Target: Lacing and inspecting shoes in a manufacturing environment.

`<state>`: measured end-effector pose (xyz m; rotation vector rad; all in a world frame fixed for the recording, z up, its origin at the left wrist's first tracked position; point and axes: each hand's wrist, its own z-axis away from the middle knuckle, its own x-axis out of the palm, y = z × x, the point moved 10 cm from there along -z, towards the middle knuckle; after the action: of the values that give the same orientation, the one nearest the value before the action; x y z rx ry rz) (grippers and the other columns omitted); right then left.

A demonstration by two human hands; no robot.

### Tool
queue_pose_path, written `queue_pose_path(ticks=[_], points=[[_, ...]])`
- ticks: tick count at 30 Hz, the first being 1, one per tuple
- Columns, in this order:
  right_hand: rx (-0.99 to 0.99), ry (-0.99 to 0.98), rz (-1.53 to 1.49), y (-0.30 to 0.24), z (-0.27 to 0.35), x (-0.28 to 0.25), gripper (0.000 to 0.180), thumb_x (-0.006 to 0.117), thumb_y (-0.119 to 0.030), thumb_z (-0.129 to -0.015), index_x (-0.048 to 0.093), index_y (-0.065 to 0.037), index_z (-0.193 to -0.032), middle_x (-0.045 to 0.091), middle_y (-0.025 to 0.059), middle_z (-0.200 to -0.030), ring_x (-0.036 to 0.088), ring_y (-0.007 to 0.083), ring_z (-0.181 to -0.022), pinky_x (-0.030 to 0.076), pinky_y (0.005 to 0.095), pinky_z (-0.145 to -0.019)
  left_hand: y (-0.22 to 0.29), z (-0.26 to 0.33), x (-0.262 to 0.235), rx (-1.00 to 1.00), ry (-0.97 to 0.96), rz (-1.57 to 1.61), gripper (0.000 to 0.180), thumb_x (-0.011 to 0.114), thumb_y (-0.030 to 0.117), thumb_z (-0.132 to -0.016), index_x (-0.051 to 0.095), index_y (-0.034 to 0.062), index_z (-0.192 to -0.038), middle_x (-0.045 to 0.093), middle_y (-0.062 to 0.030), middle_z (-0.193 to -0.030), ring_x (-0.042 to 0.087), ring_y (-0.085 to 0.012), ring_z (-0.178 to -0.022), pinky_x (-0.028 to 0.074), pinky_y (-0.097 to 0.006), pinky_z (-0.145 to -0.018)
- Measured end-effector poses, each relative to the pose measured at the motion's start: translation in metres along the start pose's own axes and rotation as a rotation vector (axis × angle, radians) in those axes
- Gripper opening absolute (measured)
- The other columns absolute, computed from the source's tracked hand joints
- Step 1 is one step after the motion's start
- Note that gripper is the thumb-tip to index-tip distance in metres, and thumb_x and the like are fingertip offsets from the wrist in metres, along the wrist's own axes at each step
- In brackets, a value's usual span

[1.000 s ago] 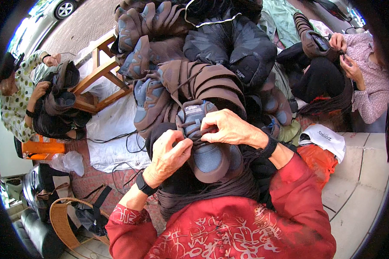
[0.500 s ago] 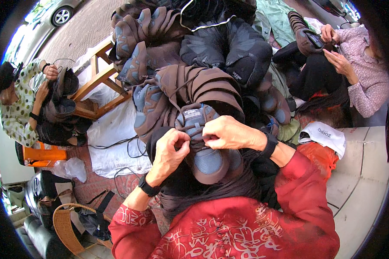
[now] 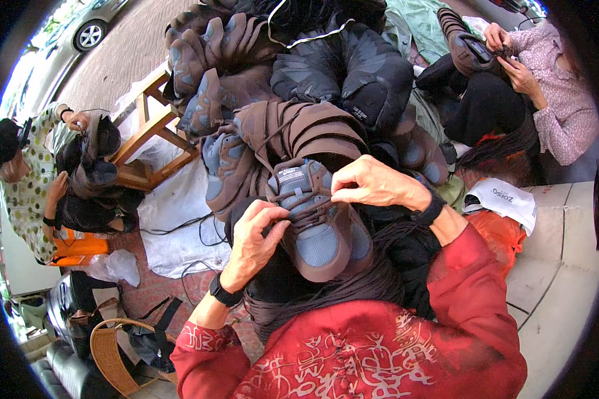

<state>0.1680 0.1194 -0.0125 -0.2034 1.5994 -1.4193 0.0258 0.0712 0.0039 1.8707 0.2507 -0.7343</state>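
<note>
A brown and grey-blue lace-up shoe (image 3: 319,249) lies over my lap with its toe toward me. Brown shoelace (image 3: 306,211) crosses its tongue in several rows. At the left eyelets, my left hand (image 3: 254,239) pinches the lace between thumb and forefinger. My right hand (image 3: 377,185) is closed in a pinch on the lace by the upper right eyelets. The fine lace ends are hard to make out. Behind this shoe runs a nested row of brown shoe uppers (image 3: 319,133). A bundle of dark brown laces (image 3: 333,302) lies across my lap.
Heaped black shoes (image 3: 373,80) and brown shoes (image 3: 213,46) lie ahead. A wooden stool frame (image 3: 156,126) stands left. Two people work on shoes, one at left (image 3: 36,173), one at right (image 3: 559,86). A wicker chair (image 3: 106,359) and orange bag (image 3: 492,236) are nearby.
My right hand has shifted right and slightly up, away from the tongue's middle. My left hand stays at the left eyelets, its fingers less curled. The lace rows show more openly.
</note>
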Motion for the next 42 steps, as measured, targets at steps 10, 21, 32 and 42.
queue_pose_path(ticks=[10, 21, 32, 42], points=[[0.064, 0.211, 0.457, 0.015, 0.106, -0.131, 0.015, 0.055, -0.015, -0.081, 0.059, -0.001, -0.082, 0.061, 0.0137, -0.074, 0.060, 0.0278, -0.069, 0.046, 0.0332, -0.062, -0.006, -0.018, 0.001, -0.076, -0.005, -0.029, 0.010, 0.058, 0.000, -0.078, 0.060, -0.0009, -0.087, 0.059, -0.0061, -0.077, 0.056, -0.0133, -0.069, 0.045, -0.024, -0.065], [0.291, 0.923, 1.219, 0.042, 0.252, -0.182, 0.011, 0.055, -0.005, -0.078, 0.059, -0.004, -0.088, 0.053, 0.0092, -0.081, 0.051, 0.0251, -0.082, 0.041, 0.0356, -0.074, -0.006, -0.023, 0.002, -0.112, 0.007, 0.020, 0.012, 0.063, 0.006, -0.076, 0.062, 0.0035, -0.088, 0.059, -0.0085, -0.077, 0.054, -0.0178, -0.065, 0.043, -0.027, -0.058], [0.445, 1.392, 0.058, 0.134, 0.365, -0.124, 0.022, 0.052, -0.010, -0.085, 0.058, 0.000, -0.103, 0.062, 0.0089, -0.095, 0.059, 0.0172, -0.084, 0.047, 0.0280, -0.075, -0.011, -0.025, -0.005, -0.089, 0.015, -0.070, 0.012, 0.065, 0.005, -0.072, 0.061, 0.0021, -0.083, 0.058, -0.0091, -0.075, 0.055, -0.0219, -0.069, 0.044, -0.030, -0.062], [0.249, 0.663, -0.502, 0.045, 0.091, -0.021, 0.015, 0.054, -0.008, -0.084, 0.055, 0.001, -0.096, 0.063, 0.0122, -0.087, 0.060, 0.0163, -0.059, 0.048, 0.0288, -0.054, 0.003, -0.048, 0.019, 0.163, -0.073, -0.198, 0.009, 0.064, 0.005, -0.071, 0.060, 0.0023, -0.080, 0.056, -0.0097, -0.072, 0.053, -0.0257, -0.072, 0.043, -0.033, -0.064]])
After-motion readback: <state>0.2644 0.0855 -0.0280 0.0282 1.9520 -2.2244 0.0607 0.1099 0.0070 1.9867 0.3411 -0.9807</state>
